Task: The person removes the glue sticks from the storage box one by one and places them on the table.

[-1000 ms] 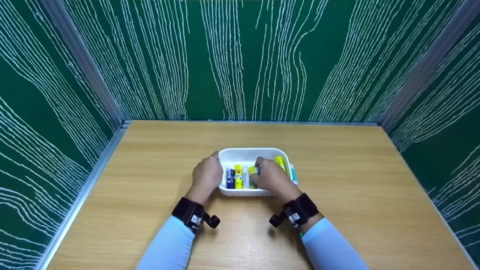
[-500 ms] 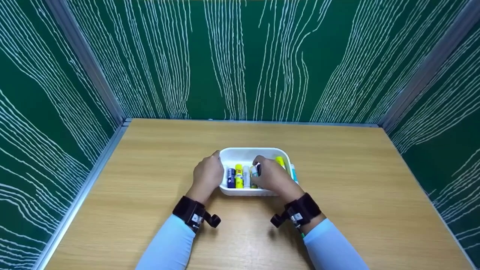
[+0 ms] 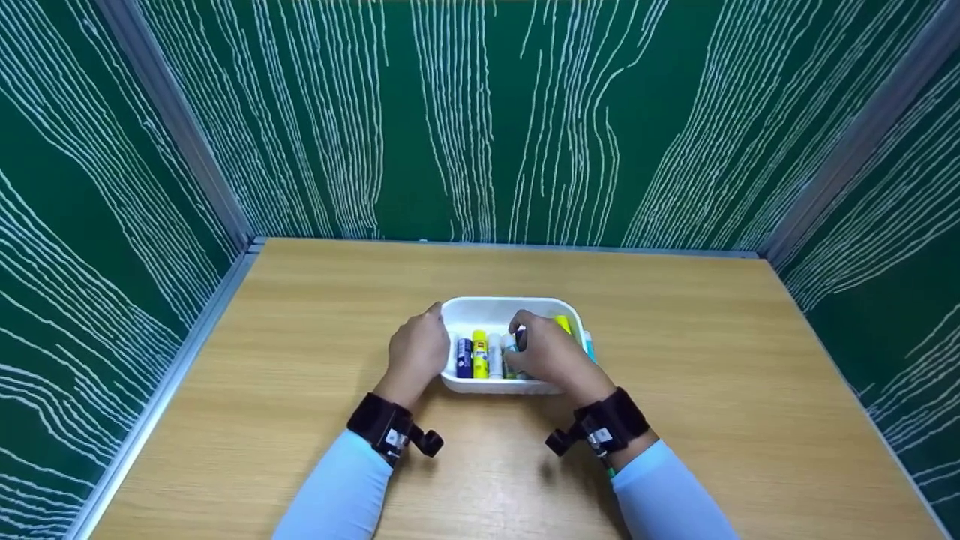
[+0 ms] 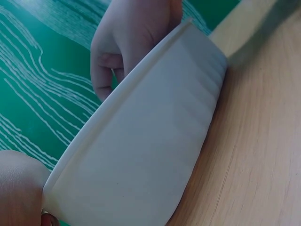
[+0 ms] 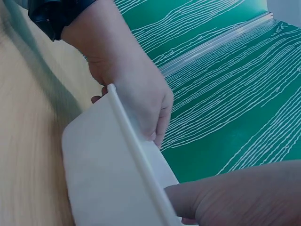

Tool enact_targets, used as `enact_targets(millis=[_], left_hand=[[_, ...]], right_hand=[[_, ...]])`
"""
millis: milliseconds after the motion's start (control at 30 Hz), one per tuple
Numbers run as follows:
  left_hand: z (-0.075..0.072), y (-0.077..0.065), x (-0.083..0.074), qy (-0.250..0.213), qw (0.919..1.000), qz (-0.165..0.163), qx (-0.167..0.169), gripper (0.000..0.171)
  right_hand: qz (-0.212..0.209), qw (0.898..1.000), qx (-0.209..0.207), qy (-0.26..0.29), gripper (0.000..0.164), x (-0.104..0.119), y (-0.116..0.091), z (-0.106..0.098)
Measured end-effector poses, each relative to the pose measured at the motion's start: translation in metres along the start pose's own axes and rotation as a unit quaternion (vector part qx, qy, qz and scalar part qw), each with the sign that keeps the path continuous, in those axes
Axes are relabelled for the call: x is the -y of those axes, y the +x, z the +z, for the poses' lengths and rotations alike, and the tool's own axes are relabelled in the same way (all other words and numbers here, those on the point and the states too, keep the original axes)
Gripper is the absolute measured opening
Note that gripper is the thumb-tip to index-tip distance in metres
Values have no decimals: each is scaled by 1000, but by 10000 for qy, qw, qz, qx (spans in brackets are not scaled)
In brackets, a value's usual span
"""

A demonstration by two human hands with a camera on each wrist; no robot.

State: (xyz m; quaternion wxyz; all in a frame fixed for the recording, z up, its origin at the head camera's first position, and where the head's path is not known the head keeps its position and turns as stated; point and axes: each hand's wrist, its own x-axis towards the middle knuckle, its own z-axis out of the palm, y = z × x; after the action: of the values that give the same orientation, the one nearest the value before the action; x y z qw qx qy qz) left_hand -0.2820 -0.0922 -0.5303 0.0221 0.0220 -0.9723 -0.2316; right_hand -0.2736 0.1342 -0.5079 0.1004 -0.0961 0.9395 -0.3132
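A white plastic tray [image 3: 517, 302] stands on the wooden table, with several glue sticks lying side by side in it. From the left come a dark blue glue stick [image 3: 464, 358], a yellow one [image 3: 480, 354], a whitish one [image 3: 495, 355] and a white-and-teal one [image 3: 511, 352]. My left hand [image 3: 418, 346] grips the tray's left end, fingers over the rim. My right hand [image 3: 553, 351] reaches inside over the near wall. Its curled thumb and forefinger pinch a dark-ended glue stick [image 3: 520, 339], mostly hidden by the hand. Both wrist views show mainly the tray's outer wall.
Another yellow stick [image 3: 562, 322] lies at the tray's right end, partly behind my right hand. Something teal and white [image 3: 589, 346] shows just outside the right rim. Green panels [image 3: 435, 120] with white lines enclose the table [image 3: 315, 315] at the back and sides.
Between my right fingers a dark end now shows where a greyish one was. A white-and-teal stick appears beside them where yellow showed. My left hand keeps its grip on the tray.
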Motion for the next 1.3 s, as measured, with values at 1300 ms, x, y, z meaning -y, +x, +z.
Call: enact_targets(millis=[1300], left_hand=[[1,-1,-1,19,10000,-46,5,48]], right_hand=[[169,9932,-608,981,43,-45,-23,-100]])
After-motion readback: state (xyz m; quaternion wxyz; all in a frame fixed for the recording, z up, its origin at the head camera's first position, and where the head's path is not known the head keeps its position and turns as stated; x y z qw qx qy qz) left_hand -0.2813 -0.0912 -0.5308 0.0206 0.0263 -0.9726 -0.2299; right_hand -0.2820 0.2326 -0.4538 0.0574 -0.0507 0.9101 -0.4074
